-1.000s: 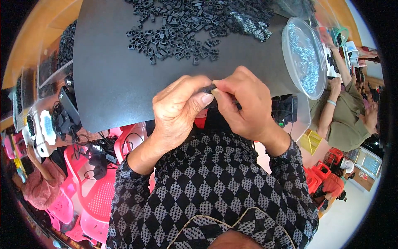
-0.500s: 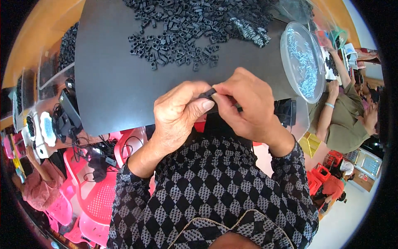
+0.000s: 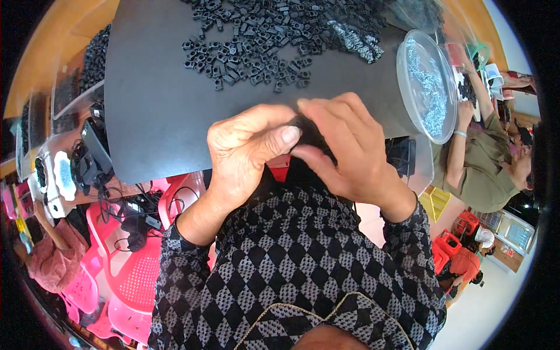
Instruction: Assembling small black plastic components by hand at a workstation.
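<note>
- A small black block-like part [image 3: 302,123], probably hard plastic, sits at the left fingertips, between the two hands; seen from the left thumb tip, it lies toward one o'clock, close by.
- Its outline is blurred and partly covered, so its long axis cannot be told.
- The left hand [image 3: 248,143] is the nearer: its thumb and forefinger appear narrowed about the part, the forefinger pointing toward two o'clock.
- The right hand [image 3: 353,140] arches in from three o'clock, thumb and forefinger wide apart around a dark hollow; whether its curled fingers hold anything there cannot be told.
- Both hands are above the near edge of a smooth, dull dark-grey tabletop [image 3: 151,111] with a rounded corner.
- From the hands, a loose heap of small black angular blocks [image 3: 251,49], many pierced with holes, spreads from eleven to twelve o'clock; they look matte and moulded.
- At one o'clock, beside the heap, lies a cluster of shiny silvery pieces [image 3: 357,42], twisted or coiled in look.
- Between two and three o'clock is a round, shallow, translucent plastic tray [image 3: 409,114] with a raised rim, holding many tiny bluish-silver bits [image 3: 433,96], glinting like metal; single shapes are too small to tell.
</note>
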A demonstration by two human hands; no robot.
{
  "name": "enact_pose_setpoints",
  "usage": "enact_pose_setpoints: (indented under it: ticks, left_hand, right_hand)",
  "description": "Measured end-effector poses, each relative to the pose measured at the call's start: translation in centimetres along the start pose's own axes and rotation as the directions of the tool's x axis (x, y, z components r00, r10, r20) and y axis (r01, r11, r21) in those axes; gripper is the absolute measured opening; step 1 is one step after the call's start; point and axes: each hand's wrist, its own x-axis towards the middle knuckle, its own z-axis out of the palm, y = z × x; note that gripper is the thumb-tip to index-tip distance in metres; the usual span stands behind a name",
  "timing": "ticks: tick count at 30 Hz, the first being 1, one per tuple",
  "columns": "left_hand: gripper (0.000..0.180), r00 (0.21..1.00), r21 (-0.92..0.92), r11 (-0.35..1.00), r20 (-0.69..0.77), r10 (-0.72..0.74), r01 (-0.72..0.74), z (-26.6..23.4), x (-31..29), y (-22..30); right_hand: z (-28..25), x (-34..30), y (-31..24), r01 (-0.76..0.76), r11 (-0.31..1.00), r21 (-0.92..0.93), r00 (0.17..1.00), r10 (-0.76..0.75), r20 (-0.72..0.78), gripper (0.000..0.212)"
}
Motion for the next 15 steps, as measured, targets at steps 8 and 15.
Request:
enact_pose_setpoints:
  ticks: [8, 15]
  left_hand:
    - [0.016, 0.997, -0.177, 0.982, 0.029, -0.069, 0.073, 0.1, 0.4, 1.2]
    - [0.016, 0.997, -0.334, 0.939, 0.020, -0.077, 0.079, 0.5, 0.5, 1.7]
  right_hand:
    - [0.8, 0.5, 0.5, 0.120, 0.983, -0.136, 0.992, -0.125, -0.029, 0.060]
    - [0.5, 1.3, 0.9, 0.209, 0.942, -0.263, 0.975, -0.222, -0.021, 0.055]
